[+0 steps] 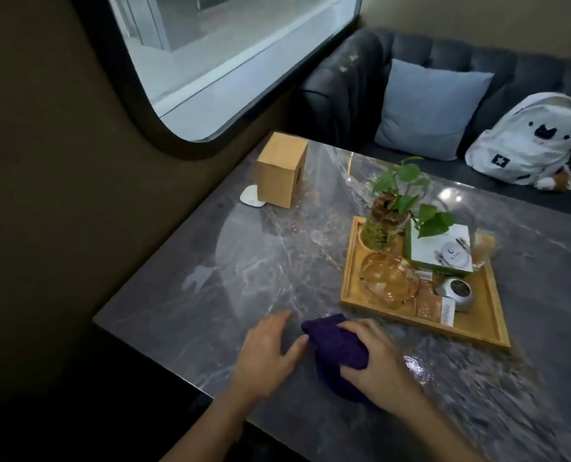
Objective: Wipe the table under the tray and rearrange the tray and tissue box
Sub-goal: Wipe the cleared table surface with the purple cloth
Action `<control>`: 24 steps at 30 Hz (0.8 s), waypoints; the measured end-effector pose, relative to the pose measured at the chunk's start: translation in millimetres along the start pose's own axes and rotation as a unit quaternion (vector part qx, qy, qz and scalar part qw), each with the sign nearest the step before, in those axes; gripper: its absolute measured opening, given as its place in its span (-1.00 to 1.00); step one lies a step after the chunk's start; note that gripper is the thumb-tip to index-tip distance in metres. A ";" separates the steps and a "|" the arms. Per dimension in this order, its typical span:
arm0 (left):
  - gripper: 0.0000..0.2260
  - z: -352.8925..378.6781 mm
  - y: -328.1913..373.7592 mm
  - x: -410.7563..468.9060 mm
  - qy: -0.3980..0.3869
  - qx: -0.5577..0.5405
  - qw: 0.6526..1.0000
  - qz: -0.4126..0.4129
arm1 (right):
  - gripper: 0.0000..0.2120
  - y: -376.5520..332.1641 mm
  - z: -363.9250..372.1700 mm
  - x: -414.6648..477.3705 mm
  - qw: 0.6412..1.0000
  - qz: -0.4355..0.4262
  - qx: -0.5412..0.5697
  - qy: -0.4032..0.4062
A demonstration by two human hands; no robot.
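Note:
A dark purple cloth (330, 345) lies bunched on the grey marble table (244, 278) near its front edge. My right hand (374, 358) grips the cloth from the right. Just left of the cloth, my left hand (271, 348) rests flat on the table with its fingers spread. A wooden tray (470, 328) sits to the right, a little beyond the cloth, and carries a potted plant (387, 215), an amber glass dish (387, 278), a white box (440, 248) and a small round tin (457, 291). The wooden tissue box (281, 175) stands upright at the far left corner.
A small white disc (251, 198) lies beside the tissue box by the wall. Beyond the table runs a dark sofa (360, 78) with a blue cushion (430, 111) and a white backpack (527, 141). A window (217, 55) is at the left.

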State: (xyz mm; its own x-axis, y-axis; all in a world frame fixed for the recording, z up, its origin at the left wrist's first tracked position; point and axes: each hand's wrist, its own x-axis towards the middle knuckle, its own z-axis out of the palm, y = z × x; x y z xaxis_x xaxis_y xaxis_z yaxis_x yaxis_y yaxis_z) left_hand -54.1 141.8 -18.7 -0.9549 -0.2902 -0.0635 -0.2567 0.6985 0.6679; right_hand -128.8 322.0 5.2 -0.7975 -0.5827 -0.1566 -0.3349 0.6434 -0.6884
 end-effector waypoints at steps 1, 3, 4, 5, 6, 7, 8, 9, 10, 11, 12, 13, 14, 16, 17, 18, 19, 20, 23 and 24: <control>-0.29 -10.4 -10.6 -0.7 0.031 0.009 0.999 -0.025 | -0.46 -7.8 2.9 8.3 1.000 -0.012 -0.002 -0.006; -0.30 -30.8 -34.2 -2.3 0.099 0.036 0.992 -0.069 | -0.46 -22.2 10.2 25.9 0.999 -0.029 -0.006 -0.014; -0.31 -40.1 -46.5 -2.7 0.124 0.058 0.986 -0.096 | -0.46 -28.1 14.4 35.3 0.999 -0.039 -0.005 -0.014; -0.31 -48.7 -58.5 -3.5 0.137 0.081 0.979 -0.125 | -0.46 -33.4 18.9 45.2 0.999 -0.045 -0.004 -0.012; -0.34 -57.9 -71.5 -5.0 0.144 0.099 0.972 -0.155 | -0.46 -39.5 25.2 56.7 0.999 -0.052 -0.004 -0.009; -0.38 -64.2 -81.4 -5.4 0.147 0.112 0.966 -0.181 | -0.46 -42.3 29.4 67.1 0.999 -0.051 0.000 0.000; -0.43 -68.7 -90.1 -5.2 0.151 0.120 0.960 -0.203 | -0.46 -45.0 31.6 76.6 0.999 -0.046 0.005 0.009; -0.46 -74.4 -101.1 -5.7 0.158 0.125 0.954 -0.222 | -0.46 -50.3 35.7 87.9 0.999 -0.042 0.014 0.013; -0.46 -79.8 -110.4 -5.4 0.165 0.127 0.950 -0.234 | -0.45 -54.7 39.3 98.2 0.999 -0.038 0.011 0.015; -0.44 -84.9 -119.2 -4.5 0.168 0.128 0.946 -0.246 | -0.44 -58.3 42.6 107.3 0.999 -0.038 -0.021 0.023; -0.43 -90.3 -127.1 -3.0 0.170 0.127 0.942 -0.259 | -0.42 -60.1 46.7 115.2 0.994 -0.046 -0.088 0.037; -0.41 -94.8 -135.4 -1.3 0.168 0.124 0.939 -0.272 | -0.39 -60.7 51.4 121.7 0.984 -0.063 -0.160 0.055; -0.41 -99.2 -142.8 1.0 0.167 0.124 0.937 -0.279 | -0.36 -61.0 56.3 125.8 0.971 -0.081 -0.213 0.067; -0.40 -106.3 -156.1 5.8 0.167 0.127 0.938 -0.276 | -0.32 -60.5 67.3 130.1 0.954 -0.101 -0.276 0.059; -0.41 -109.4 -162.0 8.6 0.164 0.130 0.939 -0.271 | -0.31 -58.2 73.2 131.6 0.948 -0.100 -0.300 0.047; -0.41 -112.4 -167.2 11.5 0.154 0.135 0.941 -0.270 | -0.32 -54.4 77.9 133.7 0.944 -0.086 -0.316 0.035; -0.41 -114.8 -172.3 14.5 0.138 0.143 0.942 -0.272 | -0.33 -50.0 81.0 137.4 0.947 -0.061 -0.315 0.023; -0.41 -116.6 -177.4 17.4 0.121 0.156 0.941 -0.274 | -0.36 -47.3 82.7 142.3 0.956 -0.032 -0.291 0.019; -0.43 -116.9 -189.7 22.4 0.086 0.212 0.935 -0.270 | -0.49 -45.1 86.3 159.8 0.980 0.001 -0.190 0.067; -0.44 -115.7 -192.7 22.7 0.084 0.222 0.933 -0.269 | -0.52 -46.5 88.8 165.2 0.982 0.006 -0.171 0.083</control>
State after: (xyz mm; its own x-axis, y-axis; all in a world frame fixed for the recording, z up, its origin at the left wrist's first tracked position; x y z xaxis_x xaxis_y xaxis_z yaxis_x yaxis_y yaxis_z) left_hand -9.1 -75.1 -63.0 -0.6423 -0.7497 -0.1595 -0.7648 0.6134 0.1970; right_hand -200.4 151.7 -51.5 -0.8636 -0.5035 -0.0261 -0.4516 0.7954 -0.4043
